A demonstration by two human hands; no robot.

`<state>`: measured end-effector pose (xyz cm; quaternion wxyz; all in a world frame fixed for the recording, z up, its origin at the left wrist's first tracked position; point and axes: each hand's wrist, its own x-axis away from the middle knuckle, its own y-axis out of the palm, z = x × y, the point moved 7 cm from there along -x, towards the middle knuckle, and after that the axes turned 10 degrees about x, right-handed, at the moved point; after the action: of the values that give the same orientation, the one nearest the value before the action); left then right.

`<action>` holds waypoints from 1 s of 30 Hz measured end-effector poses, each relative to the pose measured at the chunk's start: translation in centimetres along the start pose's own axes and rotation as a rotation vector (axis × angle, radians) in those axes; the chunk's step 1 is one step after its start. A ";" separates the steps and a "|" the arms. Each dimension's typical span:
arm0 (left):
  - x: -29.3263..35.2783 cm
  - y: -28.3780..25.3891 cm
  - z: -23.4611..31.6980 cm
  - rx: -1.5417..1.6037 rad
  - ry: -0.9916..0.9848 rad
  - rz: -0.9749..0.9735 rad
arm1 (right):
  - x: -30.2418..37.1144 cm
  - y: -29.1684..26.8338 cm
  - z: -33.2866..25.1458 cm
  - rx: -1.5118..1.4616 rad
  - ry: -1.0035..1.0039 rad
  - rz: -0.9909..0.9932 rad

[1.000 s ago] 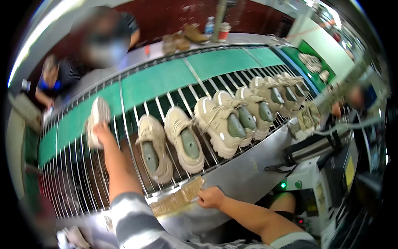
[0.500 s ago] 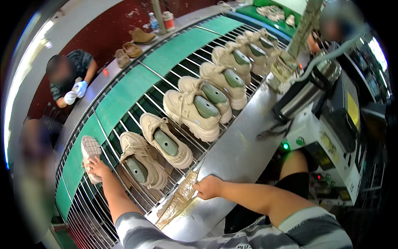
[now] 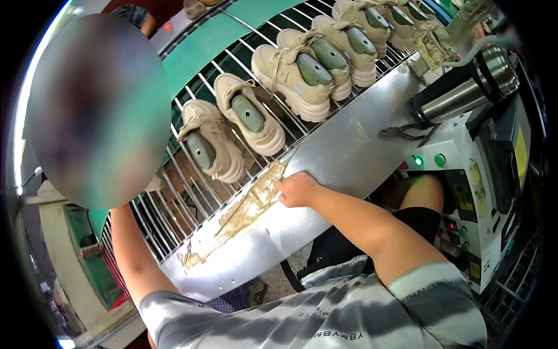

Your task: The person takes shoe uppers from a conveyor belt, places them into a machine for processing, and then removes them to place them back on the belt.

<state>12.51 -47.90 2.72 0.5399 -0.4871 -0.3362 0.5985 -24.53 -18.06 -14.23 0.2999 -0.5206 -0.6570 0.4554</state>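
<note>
Head view shows the leftmost clear beige shoe (image 3: 210, 142) on the wire rack (image 3: 154, 224), ahead-left of the right hand (image 3: 297, 189), the nearer visible one, toe pointing away; that hand curls closed at brown tape (image 3: 250, 203), the left hand's grip hidden by blur.

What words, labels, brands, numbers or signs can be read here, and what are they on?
Grey-and-white shirt: dark lettering, partly legible; I won't copy it out.
White machine: small stickers, too small to read.
Red-lit display on that machine: too small to read.
Yellow label on its dark part: no text can be made out.
Beige shoes: no readable text.
</note>
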 end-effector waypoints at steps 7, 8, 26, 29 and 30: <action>30.4 -2.3 -1.2 1.560 -0.390 0.409 | -0.7 -0.6 0.4 -0.013 0.043 -0.001; 34.6 -2.8 1.1 1.706 -0.439 0.410 | -0.6 -1.0 0.0 -0.014 0.039 0.015; 50.3 -0.9 44.8 2.534 -0.199 -1.506 | 24.3 -23.3 -5.9 -1.933 -0.375 0.105; 53.2 -2.1 54.7 1.831 -0.097 -1.480 | 33.0 -28.6 -0.4 -2.019 -0.370 0.538; 53.9 1.6 55.9 1.767 -0.002 -1.612 | 36.3 -29.6 1.3 -2.005 -0.318 0.684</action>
<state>-37.81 11.15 6.10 0.9076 0.4041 -0.0173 0.1120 -47.94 15.03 9.28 -0.4973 -0.6206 -0.5820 -0.1698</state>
